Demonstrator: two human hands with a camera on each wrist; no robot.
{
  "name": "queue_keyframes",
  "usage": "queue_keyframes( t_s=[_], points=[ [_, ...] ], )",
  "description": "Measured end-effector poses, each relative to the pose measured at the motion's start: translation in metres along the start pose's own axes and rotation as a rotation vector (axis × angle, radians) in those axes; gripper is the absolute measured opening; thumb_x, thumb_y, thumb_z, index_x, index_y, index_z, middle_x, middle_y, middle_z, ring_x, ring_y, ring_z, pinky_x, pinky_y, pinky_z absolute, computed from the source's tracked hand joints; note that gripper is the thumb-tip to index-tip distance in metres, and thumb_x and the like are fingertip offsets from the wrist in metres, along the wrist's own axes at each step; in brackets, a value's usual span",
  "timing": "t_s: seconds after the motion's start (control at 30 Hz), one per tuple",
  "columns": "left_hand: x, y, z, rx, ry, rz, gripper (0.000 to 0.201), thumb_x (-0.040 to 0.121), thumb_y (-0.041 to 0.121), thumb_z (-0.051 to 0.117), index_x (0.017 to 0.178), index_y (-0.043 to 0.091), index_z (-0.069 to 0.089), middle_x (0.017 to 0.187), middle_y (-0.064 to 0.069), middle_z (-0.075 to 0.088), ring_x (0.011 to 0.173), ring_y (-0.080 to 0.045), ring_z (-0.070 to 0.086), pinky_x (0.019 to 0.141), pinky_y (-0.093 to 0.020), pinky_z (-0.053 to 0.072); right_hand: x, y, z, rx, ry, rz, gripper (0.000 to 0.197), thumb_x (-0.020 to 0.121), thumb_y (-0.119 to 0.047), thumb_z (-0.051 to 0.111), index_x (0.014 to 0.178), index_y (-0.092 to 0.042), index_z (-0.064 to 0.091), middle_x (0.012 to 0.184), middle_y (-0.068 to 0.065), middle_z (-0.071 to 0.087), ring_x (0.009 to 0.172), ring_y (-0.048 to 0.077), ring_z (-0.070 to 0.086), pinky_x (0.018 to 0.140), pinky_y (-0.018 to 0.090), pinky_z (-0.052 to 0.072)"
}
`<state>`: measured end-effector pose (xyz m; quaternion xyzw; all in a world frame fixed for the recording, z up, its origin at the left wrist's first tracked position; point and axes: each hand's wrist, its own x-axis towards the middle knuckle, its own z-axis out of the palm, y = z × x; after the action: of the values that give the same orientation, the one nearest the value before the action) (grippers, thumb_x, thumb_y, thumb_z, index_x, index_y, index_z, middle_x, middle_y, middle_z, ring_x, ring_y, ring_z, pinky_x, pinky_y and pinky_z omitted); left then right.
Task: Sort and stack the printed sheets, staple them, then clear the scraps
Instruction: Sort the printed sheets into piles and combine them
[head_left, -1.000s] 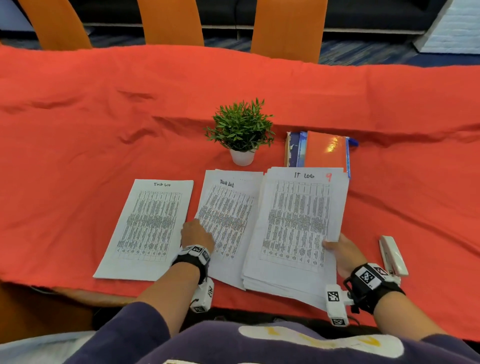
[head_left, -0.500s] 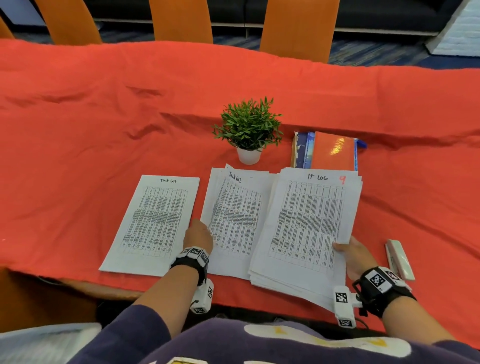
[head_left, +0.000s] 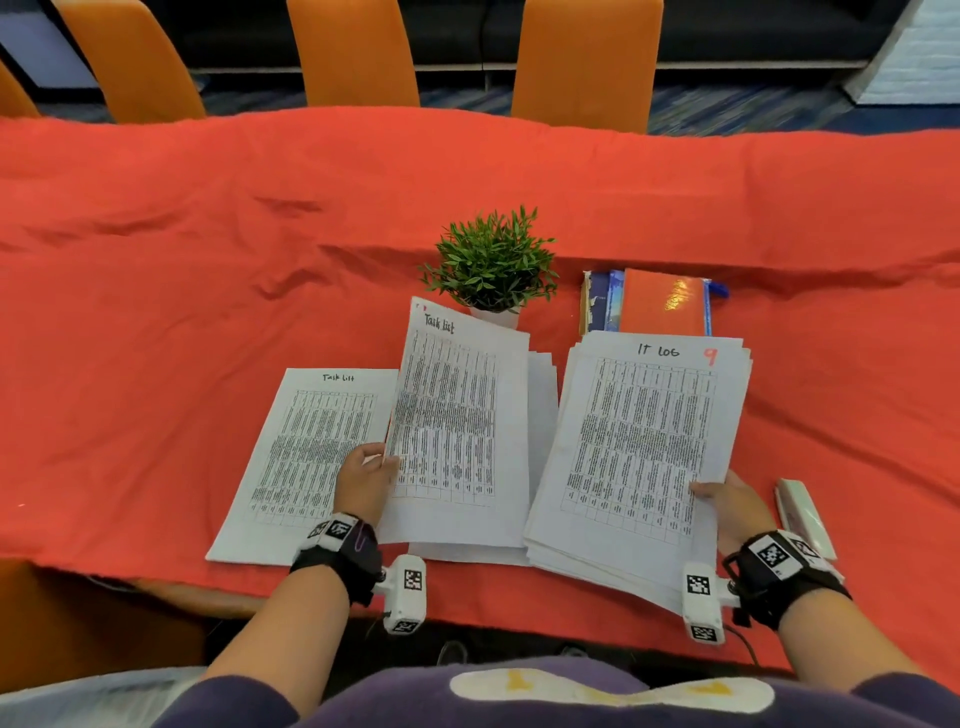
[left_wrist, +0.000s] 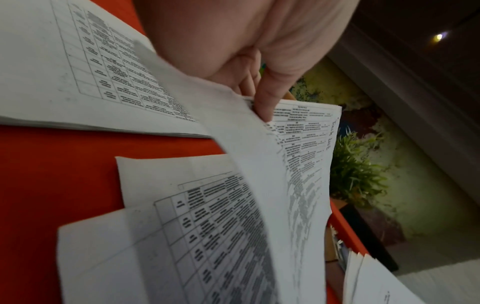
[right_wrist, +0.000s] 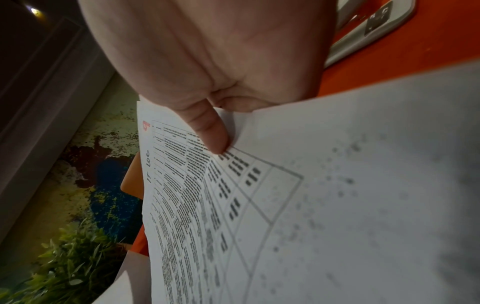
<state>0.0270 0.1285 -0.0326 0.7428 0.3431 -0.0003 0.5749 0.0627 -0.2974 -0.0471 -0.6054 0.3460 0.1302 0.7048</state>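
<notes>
Three groups of printed sheets lie near the front edge of the red-covered table. A single "Task list" sheet (head_left: 311, 457) lies flat at the left. My left hand (head_left: 366, 475) pinches the left edge of another "Task list" sheet (head_left: 452, 415) and holds it lifted above the middle pile (head_left: 540, 405); the wrist view shows the thumb (left_wrist: 267, 102) on that sheet (left_wrist: 306, 164). My right hand (head_left: 727, 501) grips the right edge of the thick "IT log" stack (head_left: 639, 441), thumb (right_wrist: 207, 131) on top of the stack (right_wrist: 337, 185). A white stapler (head_left: 802, 514) lies right of that hand.
A small potted plant (head_left: 491, 265) stands behind the middle pile. Books with an orange cover (head_left: 662, 301) lie behind the IT log stack. Orange chairs (head_left: 582, 57) line the far side. The table's front edge (head_left: 171, 587) is just below the sheets.
My left hand has taken hold of the top middle "Task list" sheet and raised it off the pile. The IT log stack in my right hand has shifted right, off the middle pile.
</notes>
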Motion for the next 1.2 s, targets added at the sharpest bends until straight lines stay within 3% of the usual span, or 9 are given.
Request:
queue_keyframes(
  t_s=[0.1,0.2,0.4,0.63,0.8,0.93,1.07,1.13,1.2],
  points=[
    [-0.002,0.004,0.001,-0.117,-0.049,-0.066,0.017,0.087,0.013,0.066,0.096,0.026,0.061,0.112,-0.004,0.067,0.105,-0.023,0.062,0.101,-0.044,0.045,0.003,-0.004,-0.002,-0.013,0.02,-0.01,0.031,0.091,0.012,0.042,0.106,-0.01,0.057,0.109,0.018,0.061,0.096,0.037,0.06,0.093,0.053,0.046],
    [-0.007,0.009,0.003,-0.186,-0.081,-0.084,0.018,0.085,0.011,0.067,0.091,0.028,0.064,0.109,-0.007,0.069,0.106,-0.029,0.063,0.1,-0.051,0.046,0.002,-0.006,-0.001,-0.072,0.026,-0.025,0.04,0.09,0.009,0.046,0.124,-0.009,0.054,0.122,0.02,0.06,0.112,0.04,0.057,0.099,0.055,0.043],
    [-0.012,0.031,-0.002,-0.245,-0.125,-0.035,0.017,0.087,0.007,0.064,0.092,0.023,0.065,0.095,-0.004,0.068,0.093,-0.023,0.06,0.1,-0.049,0.046,-0.001,-0.023,-0.007,-0.155,0.1,-0.092,0.045,0.088,0.008,0.049,0.129,-0.008,0.056,0.118,0.016,0.064,0.103,0.032,0.06,0.088,0.039,0.048],
    [-0.017,0.04,0.012,-0.294,-0.2,-0.096,0.021,0.085,0.004,0.064,0.093,0.023,0.069,0.112,-0.014,0.069,0.104,-0.031,0.063,0.1,-0.055,0.044,0.004,-0.019,0.006,-0.095,0.001,-0.048,0.042,0.085,0.005,0.05,0.119,-0.019,0.06,0.121,0.017,0.065,0.107,0.038,0.063,0.1,0.057,0.045],
    [-0.035,0.029,0.051,-0.059,-0.241,-0.077,0.021,0.09,0.012,0.06,0.111,0.017,0.06,0.113,-0.003,0.065,0.105,-0.022,0.06,0.096,-0.038,0.046,-0.019,-0.01,0.044,-0.044,-0.15,-0.008,0.041,0.09,0.008,0.044,0.128,-0.005,0.054,0.119,0.021,0.064,0.108,0.038,0.061,0.1,0.054,0.045],
    [-0.046,0.03,0.072,0.105,-0.321,-0.01,0.019,0.093,0.01,0.056,0.108,0.018,0.05,0.11,0.002,0.059,0.104,-0.019,0.056,0.083,-0.027,0.039,-0.022,0.002,0.059,-0.051,-0.169,0.017,0.036,0.091,0.003,0.043,0.121,-0.007,0.06,0.112,0.021,0.066,0.09,0.032,0.066,0.086,0.046,0.052],
    [-0.045,0.024,0.086,0.18,-0.343,0.028,0.034,0.091,0.003,0.056,0.12,0.016,0.045,0.133,-0.006,0.05,0.089,-0.011,0.057,0.061,-0.015,0.044,-0.024,0.006,0.063,-0.082,-0.203,0.007,0.049,0.097,-0.048,0.041,0.13,-0.015,0.056,0.121,0.001,0.064,0.09,0.004,0.069,0.087,0.033,0.051],
    [-0.044,0.021,0.091,0.179,-0.321,0.061,0.034,0.09,0.001,0.058,0.117,0.017,0.046,0.133,-0.007,0.051,0.084,-0.007,0.055,0.056,-0.012,0.044,-0.026,0.004,0.063,-0.101,-0.254,0.027,0.053,0.094,-0.056,0.044,0.133,-0.021,0.053,0.126,0.001,0.063,0.113,0.017,0.062,0.098,0.039,0.047],
    [-0.04,0.018,0.094,0.181,-0.325,0.094,0.034,0.088,0.004,0.063,0.112,0.021,0.046,0.13,-0.007,0.053,0.095,-0.013,0.057,0.069,-0.017,0.047,-0.023,0.006,0.061,-0.156,-0.263,-0.007,0.043,0.096,-0.025,0.052,0.137,-0.011,0.049,0.13,0.012,0.06,0.118,0.031,0.058,0.105,0.05,0.042]
  ],
)
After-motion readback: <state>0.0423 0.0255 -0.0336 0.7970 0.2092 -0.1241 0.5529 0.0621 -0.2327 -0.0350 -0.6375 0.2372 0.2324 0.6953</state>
